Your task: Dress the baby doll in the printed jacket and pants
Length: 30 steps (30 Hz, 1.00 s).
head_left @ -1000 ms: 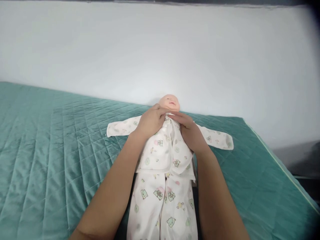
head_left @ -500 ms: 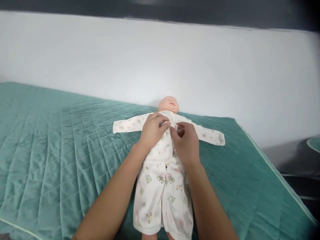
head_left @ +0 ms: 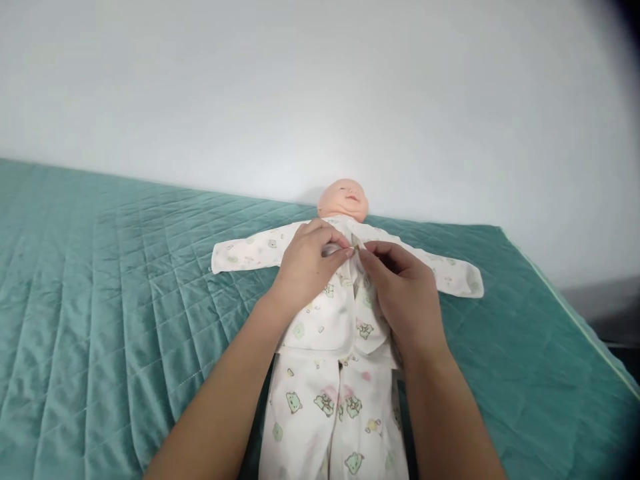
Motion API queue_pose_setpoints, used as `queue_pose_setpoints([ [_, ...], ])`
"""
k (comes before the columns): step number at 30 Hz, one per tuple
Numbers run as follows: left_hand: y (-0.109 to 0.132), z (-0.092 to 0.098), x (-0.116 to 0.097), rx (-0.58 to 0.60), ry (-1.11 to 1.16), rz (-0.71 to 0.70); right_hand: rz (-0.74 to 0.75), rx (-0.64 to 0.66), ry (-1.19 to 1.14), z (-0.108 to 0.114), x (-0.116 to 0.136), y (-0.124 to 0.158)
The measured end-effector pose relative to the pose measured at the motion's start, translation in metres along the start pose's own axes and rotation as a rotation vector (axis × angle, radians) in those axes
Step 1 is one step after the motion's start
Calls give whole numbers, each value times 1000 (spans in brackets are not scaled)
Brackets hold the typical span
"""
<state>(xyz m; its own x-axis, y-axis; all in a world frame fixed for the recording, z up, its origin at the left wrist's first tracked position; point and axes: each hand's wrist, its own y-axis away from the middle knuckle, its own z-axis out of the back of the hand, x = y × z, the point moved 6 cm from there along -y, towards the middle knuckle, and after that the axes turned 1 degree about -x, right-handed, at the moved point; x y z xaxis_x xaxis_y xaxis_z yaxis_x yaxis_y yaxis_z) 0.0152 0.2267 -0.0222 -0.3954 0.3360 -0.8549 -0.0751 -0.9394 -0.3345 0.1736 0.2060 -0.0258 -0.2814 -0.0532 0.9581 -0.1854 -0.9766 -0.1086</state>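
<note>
A baby doll (head_left: 344,200) lies on its back, its head by the wall and its arms stretched out sideways. It wears a white baby shirt (head_left: 317,327) with small green and pink animal prints, and matching pants (head_left: 303,417). At the chest, my left hand (head_left: 313,260) pinches one edge of the shirt's front opening between thumb and fingers. Close by on the right, my right hand (head_left: 407,287) is closed on the opposite edge, which is lifted a little. The fingertips nearly meet; any small fastener between them is too small to make out.
A green quilted cover (head_left: 125,300) spreads beneath the doll, with a pale piped edge (head_left: 565,300) on the right. Behind it rises a plain white wall (head_left: 300,87). A dark area lies past the cover's right edge.
The view has come closer and tipped down, so the dark band above the wall is out of sight. My right hand has shifted right, drawing the shirt's edge up and outward.
</note>
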Motion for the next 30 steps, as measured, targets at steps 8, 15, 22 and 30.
queue_pose_setpoints([
  [8,3,-2,-8,-86,18,-40,33,37,-64,0,-3,0],
  [15,3,-3,-3,-87,19,-5,16,118,-99,-4,-6,-2],
  [22,2,1,-1,-35,172,90,18,137,-86,-6,-5,-2],
  [30,2,1,-2,-39,229,121,79,136,38,-8,-2,-1],
])
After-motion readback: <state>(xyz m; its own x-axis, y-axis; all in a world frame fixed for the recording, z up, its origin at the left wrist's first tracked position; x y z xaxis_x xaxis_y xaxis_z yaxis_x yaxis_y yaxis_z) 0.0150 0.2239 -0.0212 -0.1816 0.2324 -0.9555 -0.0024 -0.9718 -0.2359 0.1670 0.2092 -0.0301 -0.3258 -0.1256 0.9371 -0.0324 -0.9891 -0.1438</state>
